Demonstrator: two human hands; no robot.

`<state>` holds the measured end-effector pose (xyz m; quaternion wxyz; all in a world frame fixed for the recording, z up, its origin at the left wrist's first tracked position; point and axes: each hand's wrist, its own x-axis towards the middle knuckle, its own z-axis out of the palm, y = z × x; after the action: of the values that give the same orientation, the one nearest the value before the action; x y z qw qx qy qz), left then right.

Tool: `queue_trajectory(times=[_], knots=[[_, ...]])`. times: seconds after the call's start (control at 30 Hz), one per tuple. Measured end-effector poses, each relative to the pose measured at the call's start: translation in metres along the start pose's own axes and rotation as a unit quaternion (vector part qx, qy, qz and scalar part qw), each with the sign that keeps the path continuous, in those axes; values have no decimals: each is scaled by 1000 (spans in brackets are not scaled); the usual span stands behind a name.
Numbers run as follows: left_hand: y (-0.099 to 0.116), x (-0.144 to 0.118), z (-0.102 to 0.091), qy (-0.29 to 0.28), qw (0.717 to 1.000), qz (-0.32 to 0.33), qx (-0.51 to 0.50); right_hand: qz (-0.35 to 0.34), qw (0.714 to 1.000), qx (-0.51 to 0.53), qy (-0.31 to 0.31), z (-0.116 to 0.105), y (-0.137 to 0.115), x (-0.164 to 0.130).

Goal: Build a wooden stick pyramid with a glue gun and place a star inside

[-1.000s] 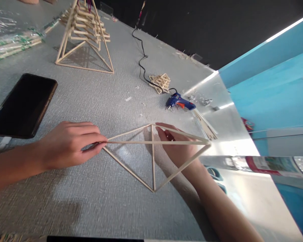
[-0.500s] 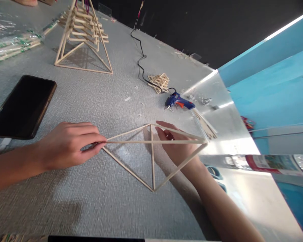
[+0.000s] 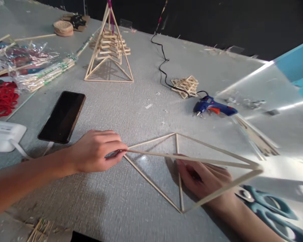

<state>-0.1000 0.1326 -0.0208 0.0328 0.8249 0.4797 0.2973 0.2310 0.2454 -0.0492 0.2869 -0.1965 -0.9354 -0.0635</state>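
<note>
Grey textured tabletop (image 3: 121, 208), black backdrop behind

The stick frame (image 3: 192, 158) is pale wood colour. The table (image 3: 131, 111) is grey with fine woven pattern. The glue gun (image 3: 213, 107) is blue and orange, the scissors (image 3: 270, 206) teal, the phone (image 3: 63, 116) black.

The stick frame (image 3: 189, 158) was pale, matt wood. The counter (image 3: 131, 111) wore grey, rough-woven cloth, with a glossy metal sheet (image 3: 272, 101) at its right edge. The phone (image 3: 62, 116) was glossy black; the glue gun (image 3: 213, 107) smooth blue plastic; the scissors (image 3: 270, 206) teal-handled plastic.
</note>
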Motion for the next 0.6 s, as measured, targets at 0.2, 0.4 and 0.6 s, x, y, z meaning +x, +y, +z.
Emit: queue_trajectory(times=[0.2,0.4,0.6], knots=[[-1,-3,4,-3,1000,-19,-5,-9,997,70,-13,4,2,1],[0,-4,3,-11,999,-29,-31,-25,998,61,-24,0,2,0],[-3,-10,2,-37,996,-46,-74,-19,999,29,-36,-3,-1,-8]])
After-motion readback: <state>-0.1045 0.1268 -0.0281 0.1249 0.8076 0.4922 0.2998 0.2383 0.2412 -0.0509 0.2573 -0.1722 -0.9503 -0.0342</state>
